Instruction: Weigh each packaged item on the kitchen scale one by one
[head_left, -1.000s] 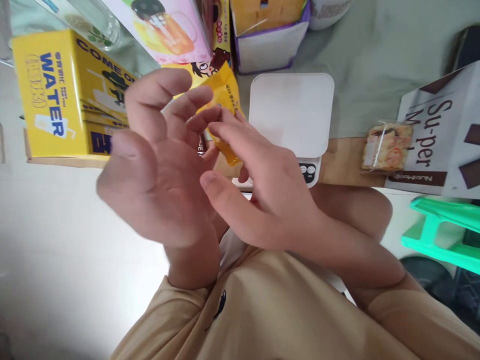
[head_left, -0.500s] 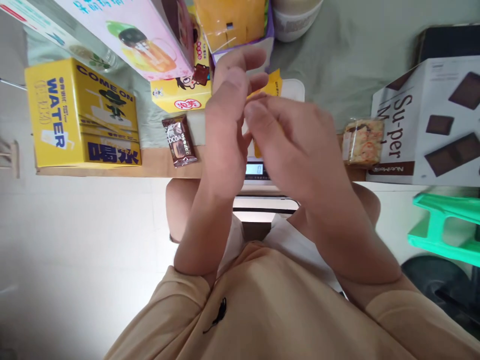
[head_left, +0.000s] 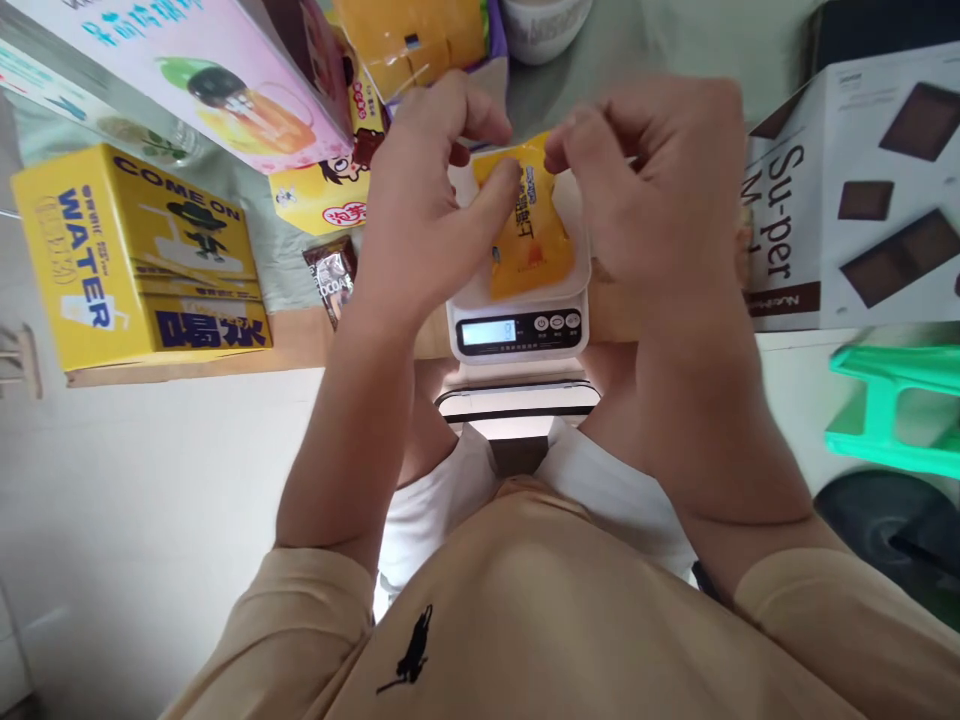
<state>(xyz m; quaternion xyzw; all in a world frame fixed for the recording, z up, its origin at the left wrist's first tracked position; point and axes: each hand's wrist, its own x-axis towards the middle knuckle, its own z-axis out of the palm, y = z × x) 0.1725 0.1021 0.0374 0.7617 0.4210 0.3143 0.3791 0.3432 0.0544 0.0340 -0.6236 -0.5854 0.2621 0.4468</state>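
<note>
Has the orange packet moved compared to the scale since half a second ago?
Yes. The orange packet now hangs over the middle of the scale, above its display; earlier it sat at the platform's far edge.

Setting. A wooden table edge (head_left: 225, 352) crosses the view from left to right; its far part is covered by a pale grey-green cloth (head_left: 660, 40). Nearer than the edge, at left, lies a light, glossy floor (head_left: 150, 520), evenly lit by soft, diffuse light with a faint sheen. At right stands a mint-green plastic stool (head_left: 892, 410); near it sits a dark rounded object (head_left: 885, 530), possibly a bin or a seat, its outline too dim to identify. No wall or window is in view.
</note>
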